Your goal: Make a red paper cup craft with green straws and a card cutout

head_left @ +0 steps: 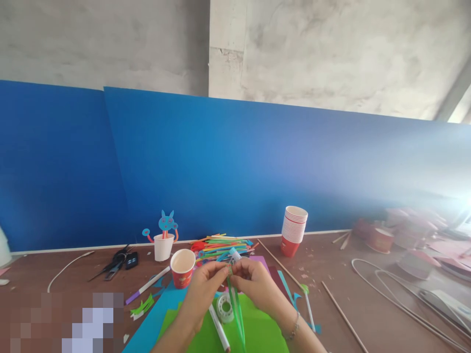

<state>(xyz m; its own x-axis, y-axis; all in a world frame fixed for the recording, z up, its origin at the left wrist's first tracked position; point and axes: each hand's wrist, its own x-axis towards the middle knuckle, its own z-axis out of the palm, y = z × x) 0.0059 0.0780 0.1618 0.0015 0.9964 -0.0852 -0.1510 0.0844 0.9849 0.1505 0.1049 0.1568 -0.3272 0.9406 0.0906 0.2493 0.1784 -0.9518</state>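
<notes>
Both of my hands meet over the middle of the table, fingers pinched together. My left hand [208,282] and my right hand [253,282] hold the top ends of thin, glossy green strips [236,309], which hang down toward the bottom edge. Whether these are straws, ribbon or long balloons I cannot tell. Just below my left fingers a white roll of tape [224,308] lies on green paper [261,328]. A white marker [219,329] rests beside the tape. Close to my left hand stands a red and white paper cup [183,267].
Behind my hands lies a pile of coloured sticks [221,247]. A white cup with a blue paper figure [164,245] stands back left; stacked paper cups [294,230] stand back right. Wooden sticks [344,316] and a white cable [390,284] lie right. Keys [119,260] lie left.
</notes>
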